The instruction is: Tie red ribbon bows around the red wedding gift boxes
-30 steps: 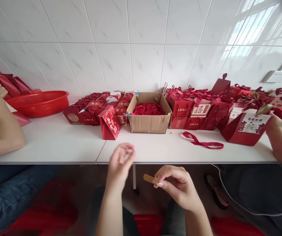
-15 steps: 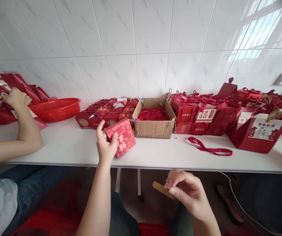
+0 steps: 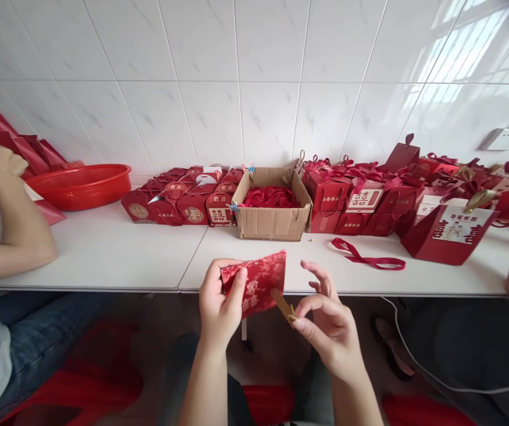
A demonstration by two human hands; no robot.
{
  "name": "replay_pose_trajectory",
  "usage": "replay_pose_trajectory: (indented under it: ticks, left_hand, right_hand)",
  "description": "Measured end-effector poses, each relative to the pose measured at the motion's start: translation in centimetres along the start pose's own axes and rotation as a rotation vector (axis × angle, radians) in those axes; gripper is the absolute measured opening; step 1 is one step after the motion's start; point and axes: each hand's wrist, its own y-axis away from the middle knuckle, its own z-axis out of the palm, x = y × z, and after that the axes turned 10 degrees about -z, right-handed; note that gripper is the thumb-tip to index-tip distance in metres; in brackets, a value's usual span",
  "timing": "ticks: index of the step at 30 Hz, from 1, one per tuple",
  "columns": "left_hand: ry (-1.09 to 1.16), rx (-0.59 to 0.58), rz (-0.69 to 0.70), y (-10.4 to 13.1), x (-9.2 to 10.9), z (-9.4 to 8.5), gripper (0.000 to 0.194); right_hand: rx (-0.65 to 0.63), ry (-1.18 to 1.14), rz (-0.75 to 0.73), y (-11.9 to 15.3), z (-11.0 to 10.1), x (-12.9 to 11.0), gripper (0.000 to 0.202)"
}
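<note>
1. Nearest, at 6 o'clock from the two hands, a red seat is showing between the wearer's knees.
2. The left hand is gripping a small red box with pale print, its thumb pressing on the printed face. The small red box is tilting in the air, in front of the near edge of a white table.
3. The right hand, at 4 o'clock from that box, is pinching a tan strip between thumb and forefinger, while its other fingers are standing apart. The strip's free end is pointing towards 11 o'clock and overlapping the box in view; I cannot tell whether they are touching.
4. At 2 o'clock from the hands, a twisted red ribbon is lying on the table.
5. At 9 to 10 o'clock, another person's forearm is resting by the table edge.
6. Between 2 and 3 o'clock, a gift box with a white label is standing.
7. At 12 o'clock, a cardboard box is holding a heap of ribbons.
8. Red boxes are crowding its 9 o'clock side, and stacked boxes its 3 o'clock side.
9. At 10 o'clock, a red basin is sitting before the tiled wall.
</note>
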Motion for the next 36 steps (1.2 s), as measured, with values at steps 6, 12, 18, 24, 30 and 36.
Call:
replay_pose_trajectory:
  ticks: [6, 12, 18, 24, 30, 36]
  left_hand:
    - [-0.039, -0.241, 0.083, 3.3, 1.4, 0.6, 0.006]
    - [0.004, -0.323, 0.135, 3.8, 1.2, 0.8, 0.012]
    - [0.022, -0.348, 0.11, 4.0, 0.8, 0.9, 0.013]
    - [0.055, -0.367, 0.132, 4.2, 0.7, 0.8, 0.013]
    - [-0.01, -0.26, 0.228, 4.0, -0.3, 1.7, 0.024]
    - [-0.306, -0.282, 0.288, 4.3, 0.5, 1.5, 0.008]
  right_hand:
    - [0.058, -0.012, 0.086, -0.1, 0.9, -0.4, 0.005]
    - [0.124, 0.069, 0.091, -0.1, 1.2, -0.4, 0.005]
    - [0.116, 0.128, 0.016, 0.0, 1.2, -0.2, 0.004]
    - [0.292, 0.128, -0.102, 0.2, 1.5, 0.6, 0.022]
    - [0.251, -0.029, 0.077, 0.1, 1.5, 0.7, 0.019]
    - [0.595, -0.062, 0.233, -0.3, 1.7, 1.7, 0.028]
